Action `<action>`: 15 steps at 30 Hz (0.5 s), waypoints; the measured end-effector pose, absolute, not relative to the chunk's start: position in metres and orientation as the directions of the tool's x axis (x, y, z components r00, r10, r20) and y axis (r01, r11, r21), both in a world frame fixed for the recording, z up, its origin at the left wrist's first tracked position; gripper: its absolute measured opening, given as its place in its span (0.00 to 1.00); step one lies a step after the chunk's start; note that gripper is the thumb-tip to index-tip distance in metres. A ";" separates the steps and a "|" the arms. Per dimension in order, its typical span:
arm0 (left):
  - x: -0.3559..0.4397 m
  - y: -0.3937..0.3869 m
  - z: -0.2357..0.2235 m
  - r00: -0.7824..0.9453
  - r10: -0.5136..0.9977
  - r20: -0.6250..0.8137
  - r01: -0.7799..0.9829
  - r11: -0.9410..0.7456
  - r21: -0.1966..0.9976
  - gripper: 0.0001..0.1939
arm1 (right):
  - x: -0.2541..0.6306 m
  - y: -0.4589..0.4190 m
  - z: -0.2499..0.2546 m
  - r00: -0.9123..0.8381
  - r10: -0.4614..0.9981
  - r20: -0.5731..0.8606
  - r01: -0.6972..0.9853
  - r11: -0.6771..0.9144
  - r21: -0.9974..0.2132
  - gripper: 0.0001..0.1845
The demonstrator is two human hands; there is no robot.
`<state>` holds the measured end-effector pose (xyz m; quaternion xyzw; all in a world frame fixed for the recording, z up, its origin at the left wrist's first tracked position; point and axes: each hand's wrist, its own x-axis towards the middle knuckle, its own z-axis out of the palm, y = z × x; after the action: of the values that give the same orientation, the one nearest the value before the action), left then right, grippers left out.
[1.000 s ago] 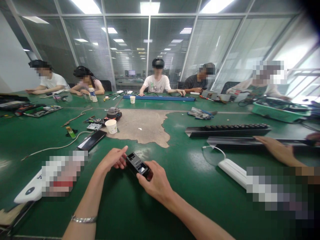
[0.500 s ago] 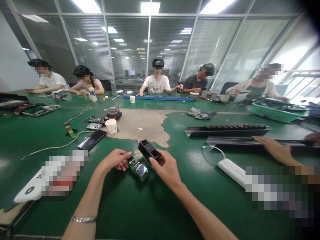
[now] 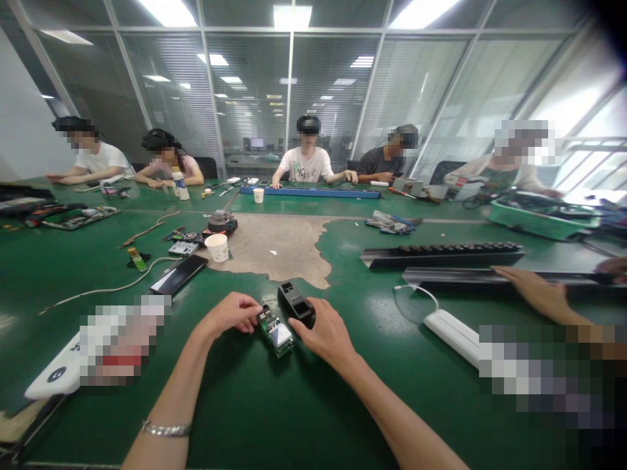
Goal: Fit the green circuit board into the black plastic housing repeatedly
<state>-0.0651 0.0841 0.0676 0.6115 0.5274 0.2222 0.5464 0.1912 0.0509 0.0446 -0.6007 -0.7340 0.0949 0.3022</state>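
Observation:
A green circuit board with a silver-white block on top is pinched at its far left corner by my left hand. Close beside it, on the right, a black plastic casing with cut-out openings is gripped by my right hand, thumb on the near side and fingers around the far side. Board and casing lie side by side, slightly tilted, low over the green table. Whether they touch the table or each other I cannot tell.
To the left lie a phone, a paper cup and small electronic parts. On the right are a white power strip, black metal rails and a co-worker's hand. Several people sit across the table behind a blue bar.
The black casing has come down and tilted flatter, its far end swinging slightly right. The circuit board and my left hand have shifted a little to the right.

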 end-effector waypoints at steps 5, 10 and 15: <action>-0.064 0.083 0.070 0.311 0.876 -0.368 0.419 0.221 0.881 0.28 | 0.192 0.051 0.046 -0.091 0.935 0.343 0.831 0.262 -0.491 0.20; -0.064 0.084 0.068 0.304 0.867 -0.394 0.430 0.244 0.869 0.29 | 0.191 0.050 0.059 -0.079 0.915 0.396 0.762 0.312 -0.568 0.13; -0.065 0.086 0.065 0.296 0.865 -0.405 0.401 0.272 0.875 0.27 | 0.183 0.036 0.077 -0.110 0.904 0.412 0.633 0.383 -0.673 0.12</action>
<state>-0.0650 0.0862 0.0651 0.5678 0.5574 0.2035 0.5705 0.1835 0.0357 0.0770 -0.5295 -0.7258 0.1673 0.4060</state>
